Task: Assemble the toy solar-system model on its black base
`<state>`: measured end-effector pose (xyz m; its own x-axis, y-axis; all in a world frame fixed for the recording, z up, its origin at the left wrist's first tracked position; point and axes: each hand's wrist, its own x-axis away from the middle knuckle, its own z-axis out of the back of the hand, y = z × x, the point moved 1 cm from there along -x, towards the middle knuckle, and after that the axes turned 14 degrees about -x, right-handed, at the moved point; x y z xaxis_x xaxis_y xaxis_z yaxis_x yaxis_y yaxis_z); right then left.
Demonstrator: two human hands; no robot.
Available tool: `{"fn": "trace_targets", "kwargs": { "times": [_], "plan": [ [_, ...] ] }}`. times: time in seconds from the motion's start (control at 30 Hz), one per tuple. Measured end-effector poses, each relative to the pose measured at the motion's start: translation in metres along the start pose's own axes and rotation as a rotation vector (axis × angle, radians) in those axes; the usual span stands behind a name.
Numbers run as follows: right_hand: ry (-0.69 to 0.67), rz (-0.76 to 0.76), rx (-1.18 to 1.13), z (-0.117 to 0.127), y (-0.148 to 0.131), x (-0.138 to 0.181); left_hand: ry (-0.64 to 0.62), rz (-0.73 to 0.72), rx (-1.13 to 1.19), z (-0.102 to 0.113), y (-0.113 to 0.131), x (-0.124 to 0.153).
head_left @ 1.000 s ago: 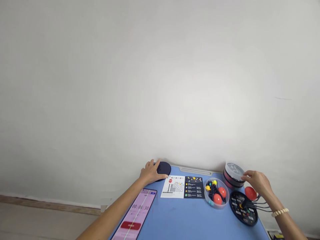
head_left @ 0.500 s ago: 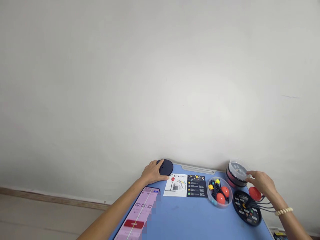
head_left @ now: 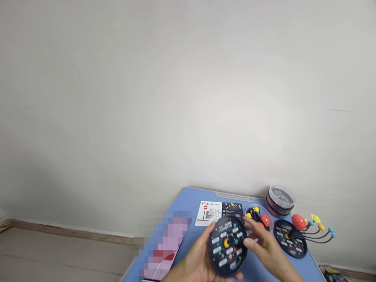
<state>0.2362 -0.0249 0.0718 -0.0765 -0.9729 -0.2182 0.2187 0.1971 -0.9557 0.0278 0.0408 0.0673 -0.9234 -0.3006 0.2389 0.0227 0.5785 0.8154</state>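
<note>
My left hand (head_left: pixel 197 261) holds a round black disc (head_left: pixel 227 246) printed with white labels and small coloured planets, tilted up toward me above the blue table (head_left: pixel 188 200). My right hand (head_left: pixel 262 246) grips the disc's right edge with thumb and fingers. Both hands sit low in the view, in front of the instruction sheet (head_left: pixel 219 213). To the right stands a second black disc (head_left: pixel 289 242) with an assembled model on it: a red ball (head_left: pixel 299 221) and thin black arms carrying small yellow and blue balls.
A clear bowl (head_left: pixel 270 224) of red and yellow balls and black parts sits behind my right hand. A stack of lidded round containers (head_left: pixel 280 199) stands at the back right. A pixelated pink phone (head_left: pixel 166 244) lies at the table's left edge. White wall behind.
My left hand left the table's back left corner with the black disc and brought it forward. My right hand came off the model on the right and took hold of the disc's edge.
</note>
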Motion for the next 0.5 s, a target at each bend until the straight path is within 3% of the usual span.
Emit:
{"fn": "trace_targets", "kwargs": {
  "times": [0.03,0.1,0.2,0.27,0.37,0.5],
  "plan": [
    [0.003,0.002,-0.014,-0.01,0.012,0.003,0.041,0.031,0.007,0.0,-0.012,-0.005],
    [0.05,0.006,0.07,-0.02,0.035,0.007,0.247,0.049,-0.106,0.008,-0.029,-0.01],
    [0.078,-0.007,0.216,-0.02,0.056,0.014,0.682,-0.035,-0.6,0.026,-0.039,-0.005],
    [0.075,-0.006,0.311,-0.02,0.058,0.017,0.828,-0.13,-0.915,0.029,-0.042,0.002],
    [0.072,-0.034,0.497,-0.024,0.049,0.02,0.878,-0.198,-1.221,0.017,-0.047,0.009],
    [0.063,-0.063,0.679,-0.027,0.035,0.025,0.83,-0.003,-1.444,-0.008,-0.056,0.01]
  ]
}}
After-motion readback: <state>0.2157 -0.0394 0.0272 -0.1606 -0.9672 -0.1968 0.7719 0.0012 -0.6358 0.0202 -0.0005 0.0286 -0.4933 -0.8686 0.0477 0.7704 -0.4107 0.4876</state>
